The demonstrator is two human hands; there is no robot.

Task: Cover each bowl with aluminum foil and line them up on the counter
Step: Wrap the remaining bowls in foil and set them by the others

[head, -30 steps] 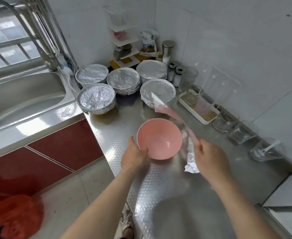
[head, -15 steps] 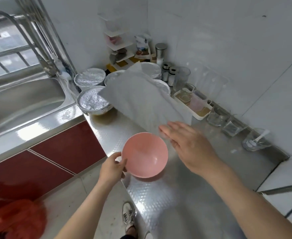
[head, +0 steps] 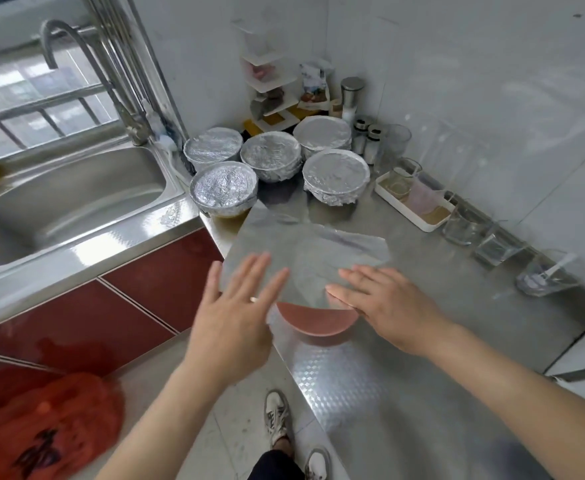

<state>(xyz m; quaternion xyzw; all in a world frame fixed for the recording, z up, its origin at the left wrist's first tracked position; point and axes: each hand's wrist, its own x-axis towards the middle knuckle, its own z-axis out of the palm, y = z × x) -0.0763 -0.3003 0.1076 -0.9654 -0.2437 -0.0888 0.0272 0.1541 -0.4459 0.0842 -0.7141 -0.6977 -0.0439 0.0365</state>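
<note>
The steel counter (head: 370,375) runs through the lower right of the frame, with five foil-covered bowls (head: 272,155) clustered at upper centre, right of the sink (head: 76,209). At centre frame a loose foil sheet (head: 305,251) is spread wide. Both hands are flat, fingers straight and splayed. The left hand (head: 235,317) is at the sheet's left edge and blurred, so contact is hard to call, while the right hand (head: 388,303) lies on its right side. Under the sheet sits the pink bowl (head: 318,322), only its near rim peeking out. The smart play, I'd say: draw the sheet nearer so it overhangs all round, then press evenly down the rim, gently, so the thin foil doesn't tear.
</note>
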